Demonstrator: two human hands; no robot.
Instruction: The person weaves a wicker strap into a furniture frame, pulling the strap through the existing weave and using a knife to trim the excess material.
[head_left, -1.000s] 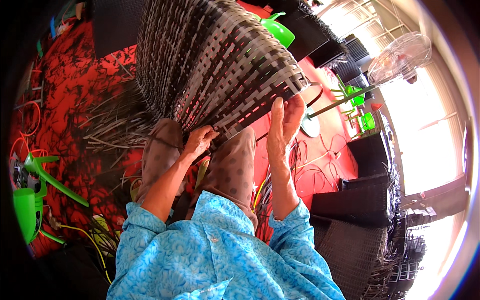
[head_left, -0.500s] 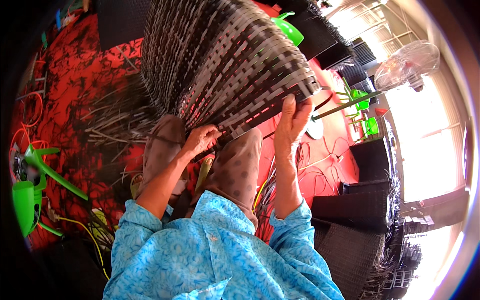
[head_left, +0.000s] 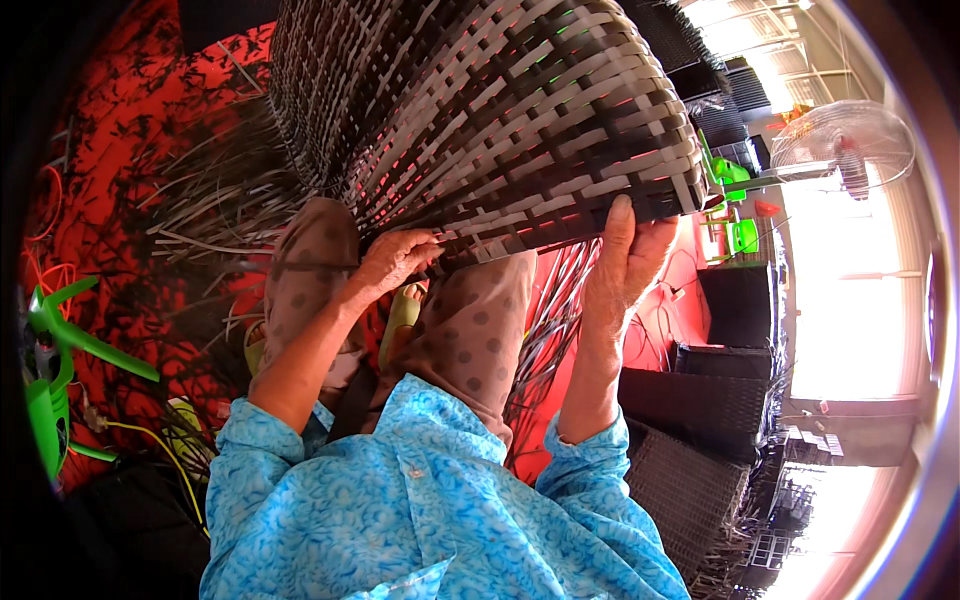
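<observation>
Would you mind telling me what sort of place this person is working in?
Probably a wicker-weaving workshop. A large half-woven basket rests over the person's lap, loose weaving strips lie on the red mat, and finished dark woven pieces are stacked at the right.
</observation>
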